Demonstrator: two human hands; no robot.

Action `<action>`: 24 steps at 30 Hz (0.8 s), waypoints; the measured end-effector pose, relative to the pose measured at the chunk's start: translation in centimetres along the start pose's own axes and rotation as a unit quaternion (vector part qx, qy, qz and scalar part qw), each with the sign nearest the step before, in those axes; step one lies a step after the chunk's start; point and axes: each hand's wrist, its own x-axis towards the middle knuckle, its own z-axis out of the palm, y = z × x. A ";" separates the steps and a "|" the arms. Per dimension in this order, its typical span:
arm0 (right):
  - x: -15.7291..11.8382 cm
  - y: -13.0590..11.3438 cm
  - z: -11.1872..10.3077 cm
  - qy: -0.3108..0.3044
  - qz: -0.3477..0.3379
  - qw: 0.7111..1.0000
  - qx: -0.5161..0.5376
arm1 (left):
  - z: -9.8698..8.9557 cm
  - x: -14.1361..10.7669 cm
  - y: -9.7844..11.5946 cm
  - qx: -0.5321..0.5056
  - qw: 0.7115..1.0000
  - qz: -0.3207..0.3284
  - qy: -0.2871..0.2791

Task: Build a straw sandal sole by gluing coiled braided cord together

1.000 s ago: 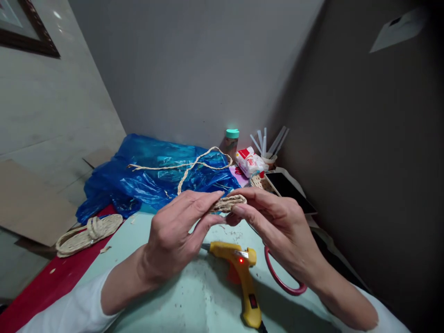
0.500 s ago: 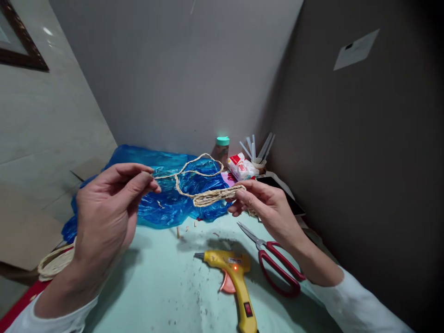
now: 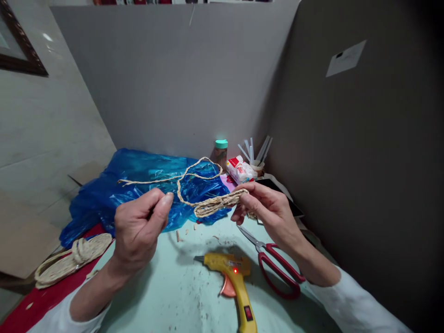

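Observation:
My right hand (image 3: 268,203) pinches one end of a flat, folded bundle of braided straw cord (image 3: 217,203) above the table. From the bundle a loose strand (image 3: 156,180) loops up and stretches left to a free, frayed end. My left hand (image 3: 142,229) is closed, thumb against curled index finger, just left of the bundle and below the strand. Nothing shows in its grip. Under the hands a yellow glue gun (image 3: 227,266) with a lit red light lies on the table, beside red-handled scissors (image 3: 274,263) with blades slightly apart.
A blue plastic bag (image 3: 138,162) spreads across the back left. A woven straw slipper (image 3: 74,259) lies at left on red cloth. Behind stand a green-lidded jar (image 3: 221,152), a tissue pack (image 3: 239,169) and a cup of glue sticks (image 3: 256,164). Scraps litter the pale green table (image 3: 180,300).
My left hand has let go of the cord's end and moved right and down, closing. The strand now hangs free to the left. My right hand keeps the bundle. The slipper has come into fuller view.

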 end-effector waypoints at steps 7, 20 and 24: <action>0.3 1.0 -0.6 0.017 -0.001 0.999 -0.043 | 1.3 1.2 -0.5 -0.039 0.993 -0.005 -0.113; 0.7 1.2 -1.1 0.076 0.004 0.997 0.008 | 1.6 0.7 -0.9 -0.154 0.961 -0.136 -0.183; 0.5 1.1 -1.0 0.078 -0.011 0.997 0.019 | 2.1 0.0 -0.8 -0.097 0.973 -0.100 -0.185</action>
